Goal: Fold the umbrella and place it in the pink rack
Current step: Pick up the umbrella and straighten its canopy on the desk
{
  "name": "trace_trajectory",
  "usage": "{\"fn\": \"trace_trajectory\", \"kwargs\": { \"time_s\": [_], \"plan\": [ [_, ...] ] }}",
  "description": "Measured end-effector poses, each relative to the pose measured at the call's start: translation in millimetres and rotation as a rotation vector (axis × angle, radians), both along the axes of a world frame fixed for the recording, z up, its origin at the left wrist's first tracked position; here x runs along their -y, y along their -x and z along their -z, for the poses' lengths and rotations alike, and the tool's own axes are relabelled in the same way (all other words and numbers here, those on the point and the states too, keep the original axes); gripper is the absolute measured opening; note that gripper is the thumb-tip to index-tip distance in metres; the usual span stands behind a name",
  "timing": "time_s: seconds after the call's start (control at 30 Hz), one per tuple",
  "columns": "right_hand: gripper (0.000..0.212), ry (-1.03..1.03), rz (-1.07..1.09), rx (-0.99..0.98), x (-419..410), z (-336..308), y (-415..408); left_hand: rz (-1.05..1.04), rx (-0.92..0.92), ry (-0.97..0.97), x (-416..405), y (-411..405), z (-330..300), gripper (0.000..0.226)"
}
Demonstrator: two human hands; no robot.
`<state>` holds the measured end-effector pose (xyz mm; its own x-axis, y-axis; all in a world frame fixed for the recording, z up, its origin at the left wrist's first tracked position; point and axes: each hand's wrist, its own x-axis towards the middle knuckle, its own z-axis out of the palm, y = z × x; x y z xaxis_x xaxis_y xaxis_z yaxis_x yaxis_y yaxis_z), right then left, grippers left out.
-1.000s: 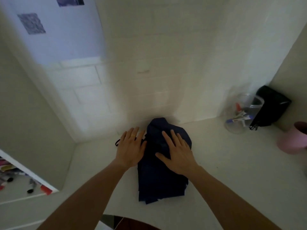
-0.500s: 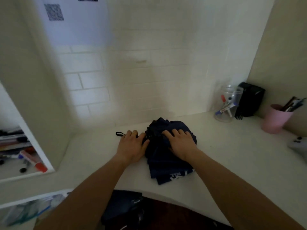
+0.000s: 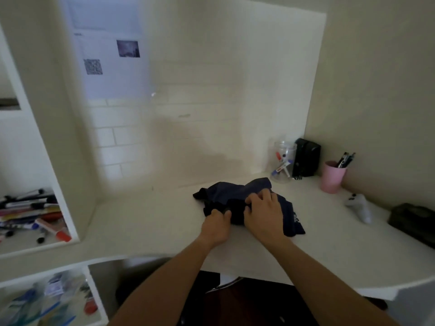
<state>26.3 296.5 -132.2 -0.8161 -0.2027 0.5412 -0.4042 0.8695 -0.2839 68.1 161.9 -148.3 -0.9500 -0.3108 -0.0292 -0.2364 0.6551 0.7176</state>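
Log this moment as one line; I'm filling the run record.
stage: folding | both hands gripping dark umbrella on desk | pink cup holds pens, umbrella not in

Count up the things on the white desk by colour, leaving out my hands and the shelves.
Dark blue: 1, the umbrella
Pink: 1, the pen cup
Clear: 1, the jar of markers
Black: 2, the upright case and the flat box
White: 1, the controller
Total: 6

A study or office nook: white counter (image 3: 146, 222), pink pen cup (image 3: 332, 177), marker-filled shelf (image 3: 33, 215), papers (image 3: 108, 55) taped to the wall.
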Motion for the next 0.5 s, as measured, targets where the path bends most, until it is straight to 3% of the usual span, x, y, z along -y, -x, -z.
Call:
{"fn": "trace_trajectory", "kwargs": {
  "time_s": [0.07, 0.13, 0.23, 0.33, 0.5],
  "plan": [
    [0.022, 0.138, 0.017, 0.054, -6.0, -10.1, -5.9, -0.084, -0.09, -0.211, -15.4, 0.5, -9.3, 0.046],
    [0.034, 0.262, 0.019, 0.235, -11.3, -21.1, -5.6, -0.113, -0.179, -0.474, -28.4, 0.2, -19.5, 0.042],
    [0.049, 0.646, -0.161, 0.498, -14.1, -44.3, -3.0, -0.056, -0.328, -0.723, -46.6, -0.6, -40.2, 0.046],
    [0.045, 0.89, -0.329, 0.487, -13.0, -80.6, -8.9, 0.002, -0.457, -0.721, -66.9, -7.6, -76.2, 0.037],
    [0.028, 0.988, -0.436, 0.293, -20.1, -136.0, -22.8, 0.238, -0.561, -0.557, -73.2, -28.0, -127.4, 0.028]
  ]
}}
